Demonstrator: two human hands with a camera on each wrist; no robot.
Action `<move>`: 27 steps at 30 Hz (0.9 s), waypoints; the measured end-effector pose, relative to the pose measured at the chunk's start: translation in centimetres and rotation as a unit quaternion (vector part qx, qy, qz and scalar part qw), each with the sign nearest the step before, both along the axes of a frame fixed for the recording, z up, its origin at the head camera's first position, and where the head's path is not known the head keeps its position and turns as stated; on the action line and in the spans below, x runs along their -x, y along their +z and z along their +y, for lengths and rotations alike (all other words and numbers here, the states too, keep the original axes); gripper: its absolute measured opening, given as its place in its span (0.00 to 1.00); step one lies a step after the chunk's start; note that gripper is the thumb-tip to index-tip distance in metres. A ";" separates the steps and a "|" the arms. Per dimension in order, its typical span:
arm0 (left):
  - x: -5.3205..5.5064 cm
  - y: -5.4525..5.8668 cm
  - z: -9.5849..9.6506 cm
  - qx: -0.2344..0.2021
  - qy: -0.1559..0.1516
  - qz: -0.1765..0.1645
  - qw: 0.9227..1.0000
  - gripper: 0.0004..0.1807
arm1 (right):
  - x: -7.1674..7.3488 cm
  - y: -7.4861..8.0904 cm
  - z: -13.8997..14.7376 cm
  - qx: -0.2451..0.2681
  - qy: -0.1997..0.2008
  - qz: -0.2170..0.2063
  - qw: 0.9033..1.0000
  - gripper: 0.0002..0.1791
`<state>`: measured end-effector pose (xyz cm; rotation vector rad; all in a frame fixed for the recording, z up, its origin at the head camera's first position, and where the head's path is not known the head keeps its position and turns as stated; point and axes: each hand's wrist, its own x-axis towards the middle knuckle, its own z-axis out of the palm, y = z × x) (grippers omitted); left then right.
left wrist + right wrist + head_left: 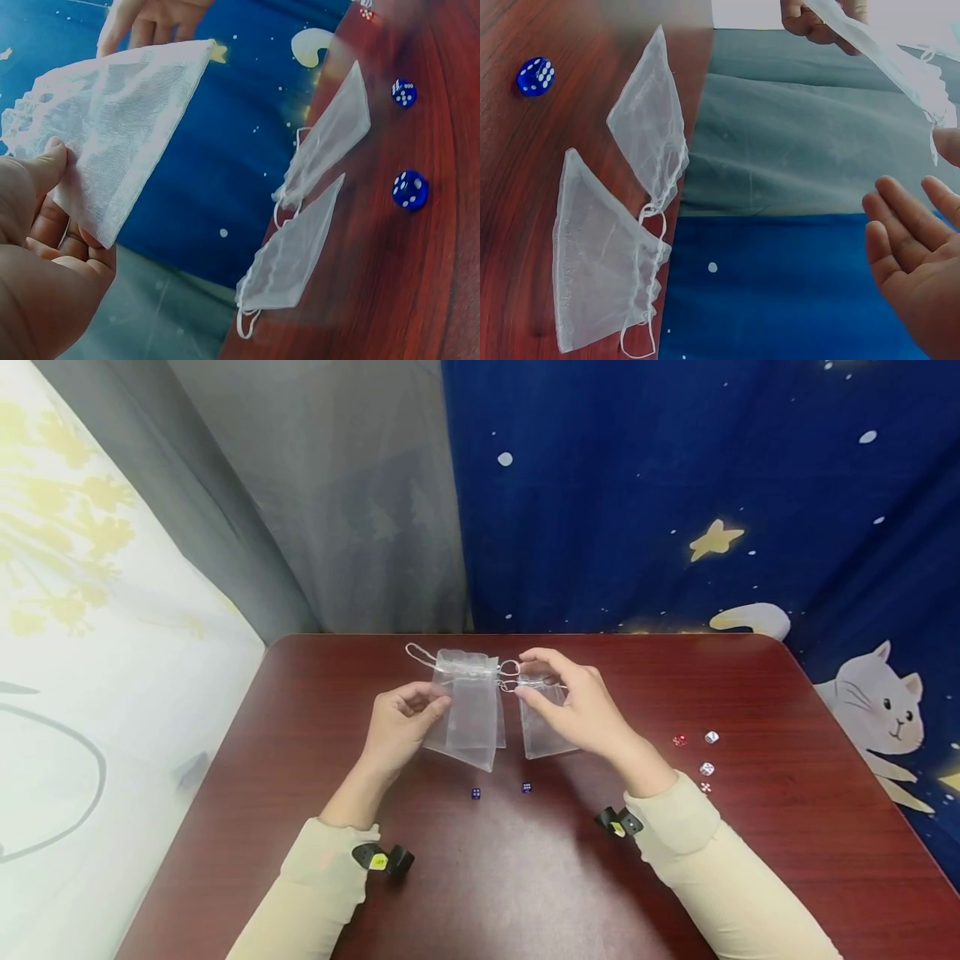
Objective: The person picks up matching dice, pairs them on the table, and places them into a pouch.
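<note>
My left hand (pixel 397 725) pinches a sheer white drawstring pouch (pixel 474 714) by its side, thumb in front and fingers behind. The pouch hangs above the table, its gathered mouth at the top and a cord loop out to each side. At its right, my right hand (pixel 588 708) has thumb and fingers spread apart, fingertips close to the cord loops. In the right wrist view its fingers (pixel 911 232) are extended, with the thumb beside the cord. Two more sheer pouches lie flat on the table: one (pixel 604 270) under my right hand, another (pixel 651 120) partly hidden behind the held one.
Two blue dice (pixel 476 793) (pixel 527 787) lie on the dark red table (pixel 480 893) in front of the pouches. Farther right are a red die (pixel 679 740) and several pale dice (pixel 707 768). A blue and grey curtain (pixel 570 527) hangs behind the table's far edge.
</note>
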<state>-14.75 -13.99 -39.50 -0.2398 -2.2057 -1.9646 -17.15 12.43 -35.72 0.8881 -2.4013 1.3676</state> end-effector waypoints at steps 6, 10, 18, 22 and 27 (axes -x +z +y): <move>-0.2 -0.3 0.4 0.006 -0.009 -0.010 1.000 0.08 | -0.2 0.3 -0.5 0.015 0.030 0.015 0.999 0.22; -0.5 -0.3 0.6 0.023 -0.010 -0.012 1.000 0.09 | -0.4 0.4 -0.9 0.014 0.040 0.035 0.998 0.23; -0.7 -0.6 1.1 0.047 -0.013 0.000 0.999 0.08 | -0.6 0.5 -1.3 -0.003 0.070 0.089 0.994 0.17; -0.8 -0.7 1.4 0.058 -0.015 0.006 0.998 0.08 | -0.7 0.6 -1.3 -0.006 0.077 0.102 0.992 0.13; -0.9 -0.6 1.1 0.073 -0.040 0.011 0.996 0.11 | -0.6 0.7 -1.1 -0.013 0.099 0.103 0.990 0.09</move>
